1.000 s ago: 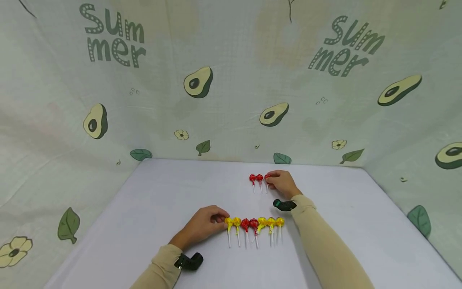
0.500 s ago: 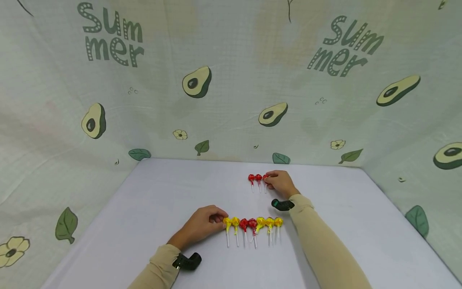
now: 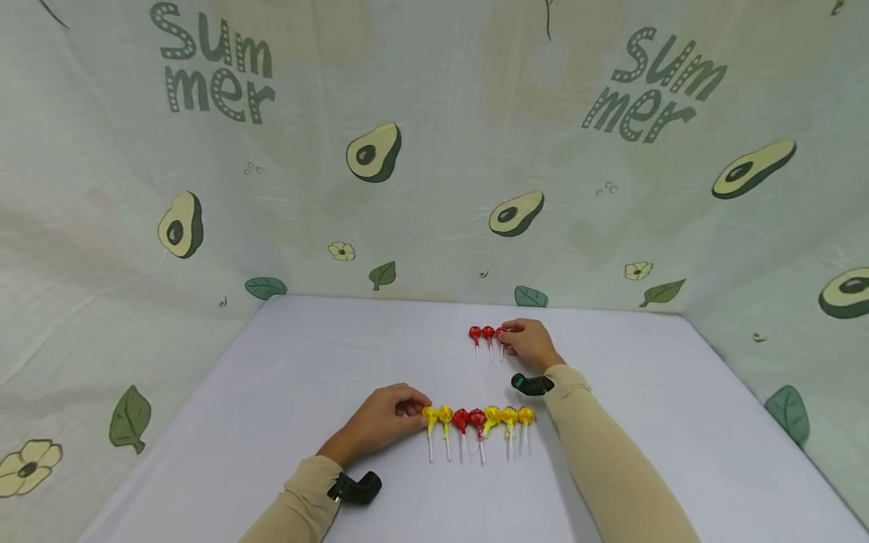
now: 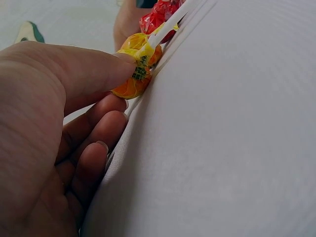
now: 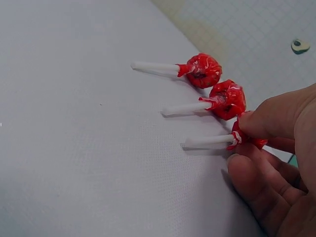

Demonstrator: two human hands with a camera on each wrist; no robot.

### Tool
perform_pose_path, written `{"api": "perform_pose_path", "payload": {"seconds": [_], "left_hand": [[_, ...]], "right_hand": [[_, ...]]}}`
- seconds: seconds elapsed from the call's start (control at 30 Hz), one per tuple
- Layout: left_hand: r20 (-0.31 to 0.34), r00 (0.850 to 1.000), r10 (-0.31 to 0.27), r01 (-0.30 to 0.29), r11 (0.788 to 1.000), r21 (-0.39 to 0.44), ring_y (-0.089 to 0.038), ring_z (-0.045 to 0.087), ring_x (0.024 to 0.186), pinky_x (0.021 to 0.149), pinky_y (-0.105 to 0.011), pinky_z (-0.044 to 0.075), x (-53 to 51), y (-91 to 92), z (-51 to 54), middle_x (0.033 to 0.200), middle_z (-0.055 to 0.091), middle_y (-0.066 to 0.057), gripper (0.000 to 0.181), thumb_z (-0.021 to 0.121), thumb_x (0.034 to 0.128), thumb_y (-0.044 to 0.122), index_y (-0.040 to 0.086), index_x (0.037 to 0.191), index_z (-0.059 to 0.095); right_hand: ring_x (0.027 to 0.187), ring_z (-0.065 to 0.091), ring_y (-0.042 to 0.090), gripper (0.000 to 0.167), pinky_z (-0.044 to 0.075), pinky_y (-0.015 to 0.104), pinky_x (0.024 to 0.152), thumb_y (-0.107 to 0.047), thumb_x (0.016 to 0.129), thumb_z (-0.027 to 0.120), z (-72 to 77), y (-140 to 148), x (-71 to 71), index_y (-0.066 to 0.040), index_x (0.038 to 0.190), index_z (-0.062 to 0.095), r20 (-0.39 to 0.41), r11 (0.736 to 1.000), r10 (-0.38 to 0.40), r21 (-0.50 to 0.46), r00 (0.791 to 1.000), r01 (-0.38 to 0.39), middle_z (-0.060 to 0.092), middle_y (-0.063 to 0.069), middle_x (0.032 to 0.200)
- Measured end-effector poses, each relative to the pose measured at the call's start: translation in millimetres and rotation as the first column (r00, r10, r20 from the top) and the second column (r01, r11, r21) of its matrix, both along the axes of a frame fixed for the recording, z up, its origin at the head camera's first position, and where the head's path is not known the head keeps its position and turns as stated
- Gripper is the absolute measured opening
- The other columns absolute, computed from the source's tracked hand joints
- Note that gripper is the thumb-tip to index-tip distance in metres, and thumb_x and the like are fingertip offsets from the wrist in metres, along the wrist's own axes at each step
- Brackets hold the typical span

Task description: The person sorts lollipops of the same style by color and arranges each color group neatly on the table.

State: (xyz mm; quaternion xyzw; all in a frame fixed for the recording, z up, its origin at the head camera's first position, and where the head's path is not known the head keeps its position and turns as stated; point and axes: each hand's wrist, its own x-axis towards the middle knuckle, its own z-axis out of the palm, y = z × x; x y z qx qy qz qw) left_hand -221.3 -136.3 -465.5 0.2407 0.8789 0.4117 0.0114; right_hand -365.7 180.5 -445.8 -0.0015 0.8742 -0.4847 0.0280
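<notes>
My left hand (image 3: 382, 419) pinches the head of the leftmost yellow lollipop (image 4: 132, 88) between thumb and fingers, at the left end of the nearer row. That row lies side by side, sticks toward me: two yellow, two red lollipops (image 3: 461, 419), then three yellow lollipops (image 3: 509, 416). Farther back, my right hand (image 3: 532, 345) pinches the wrapped head of a red lollipop (image 5: 210, 141), the rightmost of three. Its thumb and fingers hide much of that head. The other two red lollipops, the middle one (image 5: 228, 100) and the left one (image 5: 203, 71), lie beside it.
A white cloth-covered table (image 3: 326, 354) spreads under both rows, which are a short way apart. Behind and at the sides hangs a pale curtain (image 3: 434, 151) printed with avocados, leaves and lettering. Black straps with devices (image 3: 532, 385) sit on both wrists.
</notes>
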Motion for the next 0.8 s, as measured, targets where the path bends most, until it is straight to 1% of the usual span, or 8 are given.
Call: {"api": "perform_pose_path", "payload": {"seconds": [0.23,0.4,0.63,0.8], "left_hand": [[0.002,1.0,0.006,-0.006,1.0,0.001,-0.007,0.058,0.084,0.074,-0.026,0.049,2.4,1.7,2.5,0.093,0.062,0.013,0.021,0.077,0.0891,0.022,0.02,0.11,0.073],[0.0,1.0,0.007,-0.007,1.0,-0.009,-0.007,0.058,0.084,0.074,-0.026,0.049,3.0,2.0,3.8,0.093,0.062,0.013,0.021,0.076,0.0892,0.022,0.02,0.109,0.073],[-0.004,1.0,0.002,-0.002,1.0,-0.003,-0.006,0.058,0.084,0.074,-0.026,0.049,1.8,1.9,3.1,0.093,0.062,0.013,0.02,0.076,0.089,0.022,0.02,0.109,0.073],[-0.01,1.0,-0.001,0.001,1.0,-0.007,-0.006,0.058,0.084,0.074,-0.026,0.049,0.8,1.9,2.2,0.093,0.062,0.013,0.021,0.076,0.0893,0.022,0.019,0.109,0.073]], "right_hand": [[0.078,0.062,0.019,0.037,0.052,0.026,0.07,-0.022,0.098,0.065,-2.2,0.1,1.5,-0.002,0.129,0.063,-0.026,1.0,0.011,0.023,1.0,-0.01,0.067,0.013,0.109],[0.078,0.062,0.02,0.036,0.052,0.027,0.069,-0.022,0.098,0.065,-1.7,-1.3,2.5,-0.004,0.129,0.064,-0.023,0.999,0.003,0.033,1.0,-0.002,0.067,0.013,0.108],[0.079,0.061,0.021,0.036,0.052,0.027,0.071,-0.023,0.098,0.066,-1.8,-0.8,4.0,-0.005,0.129,0.064,-0.02,1.0,-0.007,0.02,1.0,0.007,0.067,0.012,0.108],[0.078,0.062,0.021,0.038,0.051,0.028,0.071,-0.025,0.098,0.066,-3.3,1.3,4.5,-0.005,0.129,0.063,-0.027,1.0,0.004,0.007,1.0,-0.004,0.067,0.012,0.108]]}}
